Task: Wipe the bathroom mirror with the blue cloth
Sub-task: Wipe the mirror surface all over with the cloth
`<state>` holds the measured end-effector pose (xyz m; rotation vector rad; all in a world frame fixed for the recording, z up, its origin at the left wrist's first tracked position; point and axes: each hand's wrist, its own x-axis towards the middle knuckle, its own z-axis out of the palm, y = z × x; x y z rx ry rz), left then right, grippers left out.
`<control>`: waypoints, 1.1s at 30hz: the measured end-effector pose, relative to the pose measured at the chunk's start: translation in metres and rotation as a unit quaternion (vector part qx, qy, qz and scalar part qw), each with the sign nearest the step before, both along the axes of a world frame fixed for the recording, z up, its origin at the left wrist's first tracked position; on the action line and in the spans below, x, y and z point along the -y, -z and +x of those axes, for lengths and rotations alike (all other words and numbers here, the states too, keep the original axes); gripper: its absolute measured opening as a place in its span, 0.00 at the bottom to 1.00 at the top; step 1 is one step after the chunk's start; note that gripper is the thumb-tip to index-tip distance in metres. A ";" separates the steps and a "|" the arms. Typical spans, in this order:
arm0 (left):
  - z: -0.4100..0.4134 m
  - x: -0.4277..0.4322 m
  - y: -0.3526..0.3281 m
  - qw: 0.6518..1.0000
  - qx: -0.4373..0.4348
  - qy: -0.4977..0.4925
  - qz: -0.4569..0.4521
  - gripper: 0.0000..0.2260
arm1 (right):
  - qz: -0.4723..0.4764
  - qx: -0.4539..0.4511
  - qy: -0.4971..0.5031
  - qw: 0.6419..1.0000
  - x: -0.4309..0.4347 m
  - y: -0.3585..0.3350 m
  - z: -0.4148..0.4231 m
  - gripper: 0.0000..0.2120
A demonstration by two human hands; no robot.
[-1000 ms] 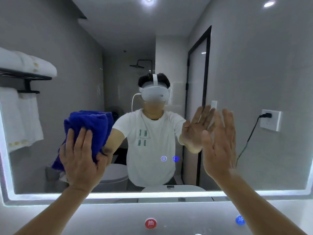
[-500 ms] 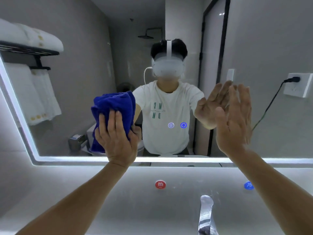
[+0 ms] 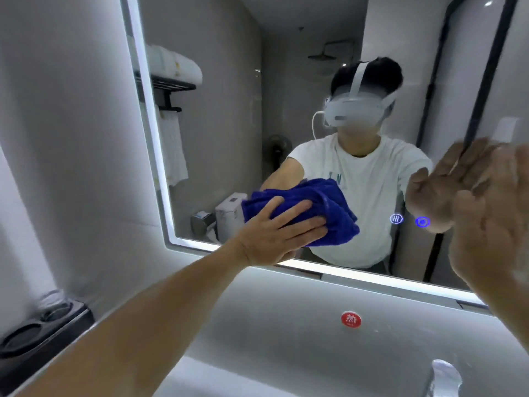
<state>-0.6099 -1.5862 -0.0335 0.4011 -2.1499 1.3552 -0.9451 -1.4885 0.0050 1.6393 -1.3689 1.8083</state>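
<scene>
The bathroom mirror [image 3: 229,116] fills the wall ahead, with a lit strip along its left and lower edges. My left hand [image 3: 279,233] presses the bunched blue cloth [image 3: 329,213] flat against the glass near the mirror's lower edge, fingers straight and pointing right. My right hand [image 3: 492,219] is raised at the right with the palm toward the glass and fingers spread; it is blurred, and I cannot tell whether it touches the mirror. It holds nothing.
Two lit touch icons [image 3: 409,220] glow on the glass right of the cloth. A red hot-water sticker [image 3: 351,320] sits on the wall below the mirror. A chrome tap [image 3: 445,378] stands at the bottom right. A dark holder [image 3: 40,336] hangs at the lower left.
My left hand has slid the cloth rightward and down along the glass, turning so the fingers point right. The view has swung left, and my right hand has stayed raised.
</scene>
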 end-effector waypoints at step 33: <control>0.243 -0.016 0.005 0.868 -0.403 -0.139 0.256 0.30 | 0.116 -0.199 0.013 0.973 -0.035 0.017 0.319 0.28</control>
